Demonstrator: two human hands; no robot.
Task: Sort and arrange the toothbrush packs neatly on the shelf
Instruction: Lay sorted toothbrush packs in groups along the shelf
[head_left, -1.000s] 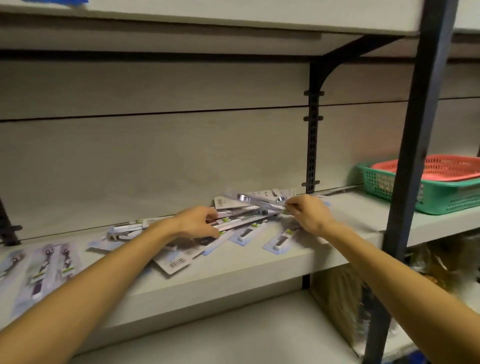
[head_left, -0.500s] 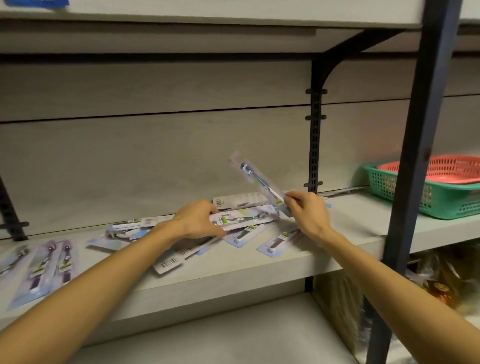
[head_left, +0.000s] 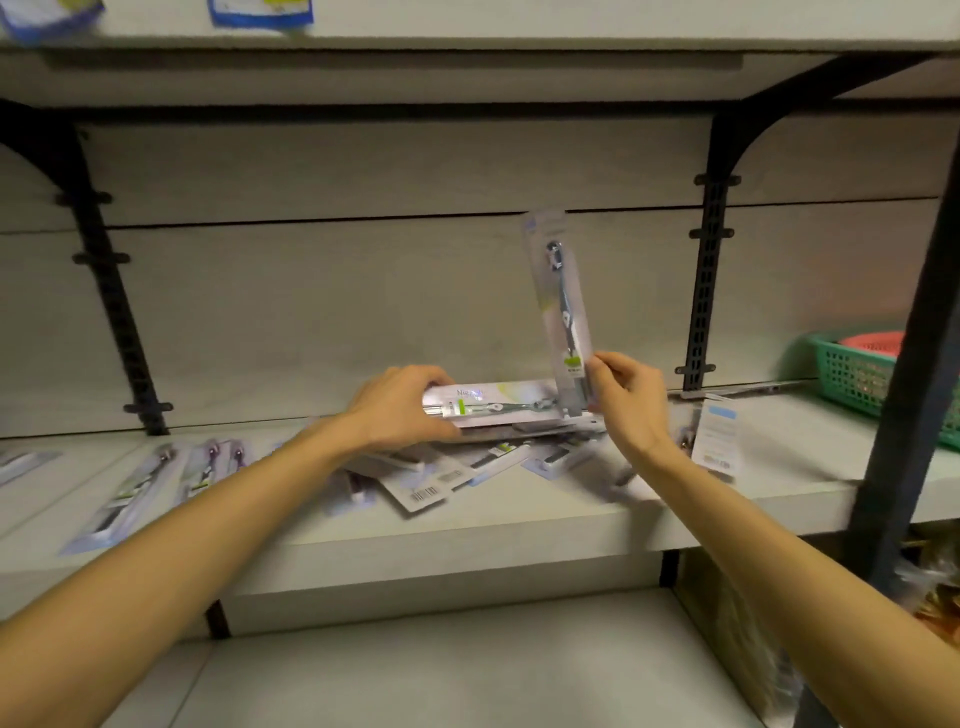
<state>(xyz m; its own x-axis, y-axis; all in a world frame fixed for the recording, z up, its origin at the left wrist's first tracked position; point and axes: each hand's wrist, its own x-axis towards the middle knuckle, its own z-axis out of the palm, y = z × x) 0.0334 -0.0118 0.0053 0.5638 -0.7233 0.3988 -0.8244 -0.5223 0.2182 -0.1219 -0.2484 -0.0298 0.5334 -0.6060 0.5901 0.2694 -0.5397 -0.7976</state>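
— Holding one toothbrush pack nearly upright, the right hand pinches its lower end between thumb and fingers, above the middle of the shelf. The brush head inside points up, and the pack leans slightly toward the left.

— And the left hand?

— It grips the left end of a small stack of packs lying flat and sideways, fingers curled over the top edge and thumb below. The top pack of that stack shows a green label and a grey brush. The upright pack's lower end touches or overlaps the stack's right end; I cannot tell which.

— What lies beneath?

— A loose heap of packs sits on the shelf under both hands, overlapping at odd angles, one with its barcode facing up near the front edge. Motion blur hides the finer print.

— Anything already laid out?

— Toward the shelf's left end, a row of packs lies flat side by side, brush heads toward the back wall. Just right of the right wrist, a single pack with a white back lies on the shelf.

— And further right?

— A green basket stands at the shelf's right end, with a red basket nested in it, partly behind a dark upright post.
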